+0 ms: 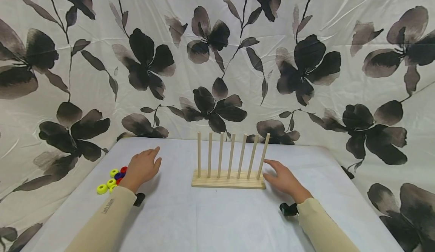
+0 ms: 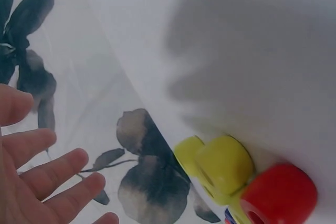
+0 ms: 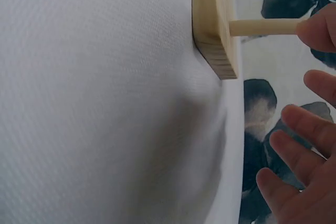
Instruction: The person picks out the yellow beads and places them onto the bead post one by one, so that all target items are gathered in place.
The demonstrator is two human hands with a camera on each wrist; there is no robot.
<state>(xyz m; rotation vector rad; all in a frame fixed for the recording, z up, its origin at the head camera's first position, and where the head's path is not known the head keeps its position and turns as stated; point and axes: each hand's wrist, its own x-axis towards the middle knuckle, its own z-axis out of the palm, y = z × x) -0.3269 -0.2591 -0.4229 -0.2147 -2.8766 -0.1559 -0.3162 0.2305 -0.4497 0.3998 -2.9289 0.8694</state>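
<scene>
The left hand point(image 1: 141, 169) and right hand point(image 1: 283, 178) are spread, unloaded. The wooden peg rack point(image 1: 231, 155), probably light and rigid, should be gripped by its base point(image 1: 228, 184).

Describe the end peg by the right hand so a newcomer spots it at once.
On the white table, find the pale wooden base with seven pegs in a row. Go to the row's right end, beside the right hand. The last peg is yours: it alone has no peg to its right.
</scene>
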